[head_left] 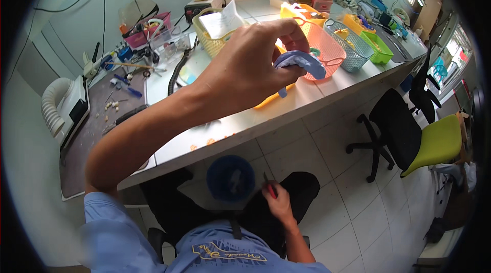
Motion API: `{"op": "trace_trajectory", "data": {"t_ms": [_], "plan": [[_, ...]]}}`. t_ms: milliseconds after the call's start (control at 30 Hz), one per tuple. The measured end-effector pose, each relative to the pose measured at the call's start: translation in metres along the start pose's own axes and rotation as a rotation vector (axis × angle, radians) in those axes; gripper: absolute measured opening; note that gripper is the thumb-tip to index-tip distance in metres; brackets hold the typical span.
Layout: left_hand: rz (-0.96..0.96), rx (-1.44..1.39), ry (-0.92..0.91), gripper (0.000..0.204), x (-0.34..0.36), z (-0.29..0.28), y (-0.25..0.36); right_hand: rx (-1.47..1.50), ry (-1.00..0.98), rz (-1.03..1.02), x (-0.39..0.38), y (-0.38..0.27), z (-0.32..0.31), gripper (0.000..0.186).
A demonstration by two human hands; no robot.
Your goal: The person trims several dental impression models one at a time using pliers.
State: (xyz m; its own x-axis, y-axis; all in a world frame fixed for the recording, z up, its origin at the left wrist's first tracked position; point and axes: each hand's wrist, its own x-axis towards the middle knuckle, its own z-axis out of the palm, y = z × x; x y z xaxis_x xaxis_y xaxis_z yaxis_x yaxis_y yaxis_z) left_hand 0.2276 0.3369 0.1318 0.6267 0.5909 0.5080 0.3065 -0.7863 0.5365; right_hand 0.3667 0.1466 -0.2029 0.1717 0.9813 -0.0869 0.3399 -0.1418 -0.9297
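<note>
My left hand (pixel 250 55) is raised over the bench, its thumb and fingers pinched round a curved, lumpy lavender-blue piece (pixel 304 62). The piece's exact kind is unclear; part of it is hidden by the fingers. Lower down, above my right thigh, my right hand (pixel 280 205) is closed on a red-handled knife (pixel 271 190), whose short, narrow blade points up and to the left. Between my knees on the floor stands a blue bucket (pixel 214 191) with some pale scraps inside.
Along the bench (pixel 176 151) stand a yellow basket (pixel 207 35) with paper, a pink basket (pixel 332 55), a grey-blue basket (pixel 360 57) and a green one (pixel 383 54). A dark mat (pixel 92 137) at left bears small tools. An office chair (pixel 394 130) stands right.
</note>
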Motion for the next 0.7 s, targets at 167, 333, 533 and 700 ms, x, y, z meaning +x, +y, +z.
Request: {"op": "trace_trajectory", "data": {"t_ms": [167,333,533,700], "plan": [[0.021,0.014,0.194,0.030,-0.033,-0.008,-0.007,0.091,-0.055,0.005,0.006,-0.015,0.001,0.027],[0.098,0.170,0.204,0.022,-0.018,-0.017,-0.023,0.062,-0.051,-0.007,-0.008,-0.023,0.010,0.029],[0.170,0.409,0.169,0.024,0.089,0.004,-0.057,0.118,-0.017,0.068,-0.024,0.006,0.021,0.030],[0.166,0.483,-0.252,0.031,0.157,0.060,-0.098,0.151,-0.009,0.059,-0.007,0.022,0.013,0.029]]}}
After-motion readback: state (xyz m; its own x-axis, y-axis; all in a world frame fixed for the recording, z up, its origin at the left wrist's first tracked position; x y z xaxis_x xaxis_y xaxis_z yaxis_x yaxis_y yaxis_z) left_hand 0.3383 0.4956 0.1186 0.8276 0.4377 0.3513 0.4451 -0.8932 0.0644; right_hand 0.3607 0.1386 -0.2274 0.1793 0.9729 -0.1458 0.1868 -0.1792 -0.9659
